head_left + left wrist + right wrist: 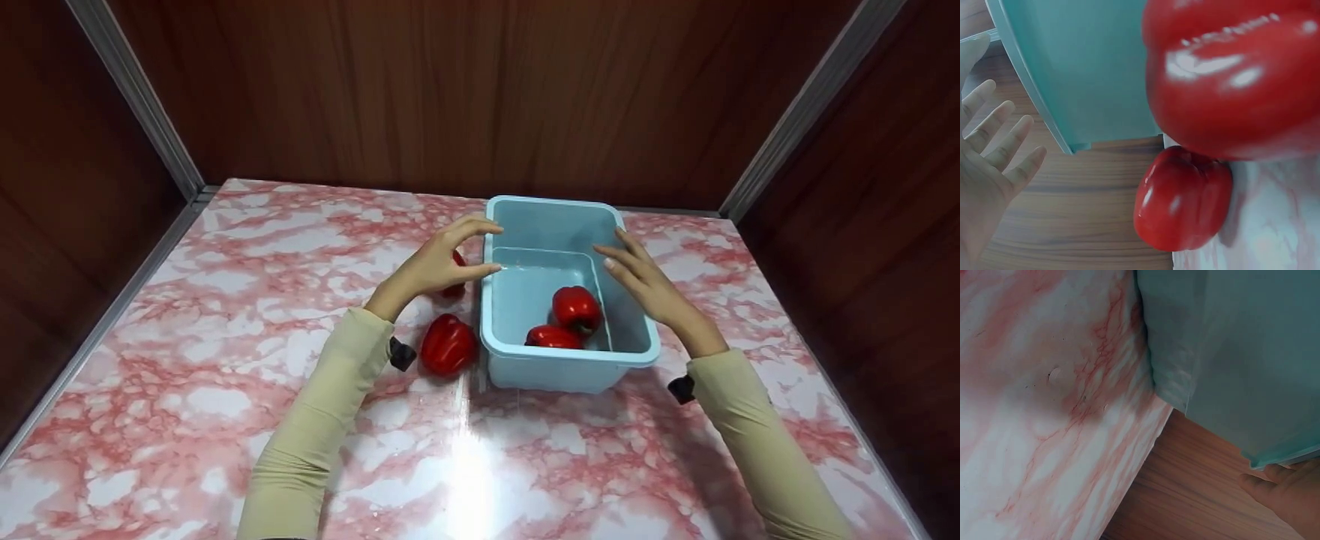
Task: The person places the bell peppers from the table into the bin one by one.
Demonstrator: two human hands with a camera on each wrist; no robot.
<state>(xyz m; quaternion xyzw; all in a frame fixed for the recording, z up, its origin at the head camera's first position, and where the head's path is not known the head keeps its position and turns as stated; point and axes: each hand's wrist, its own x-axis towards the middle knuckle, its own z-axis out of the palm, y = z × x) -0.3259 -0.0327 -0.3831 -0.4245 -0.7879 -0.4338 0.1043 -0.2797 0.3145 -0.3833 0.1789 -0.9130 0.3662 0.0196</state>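
A light blue plastic bin (540, 369) stands on the table with two red bell peppers inside, one upright pepper (576, 309) and one lying pepper (553, 337) at the near end. My left hand (427, 262) hovers at the bin's left rim, thumb and fingers spread apart with nothing between them. Below that wrist a third red bell pepper (448, 345) lies beside the bin; another bell pepper (1184, 198) sits farther back, partly hidden behind the left hand in the head view. Over the right rim, my right hand (646, 279) reaches inward with fingers extended, holding nothing.
The table (225, 405) has a pink and white marbled top. Dark wood-look panels (420, 97) enclose it at the back and both sides, with grey metal posts (810, 112) at the corners. The bin stands close to the back panel.
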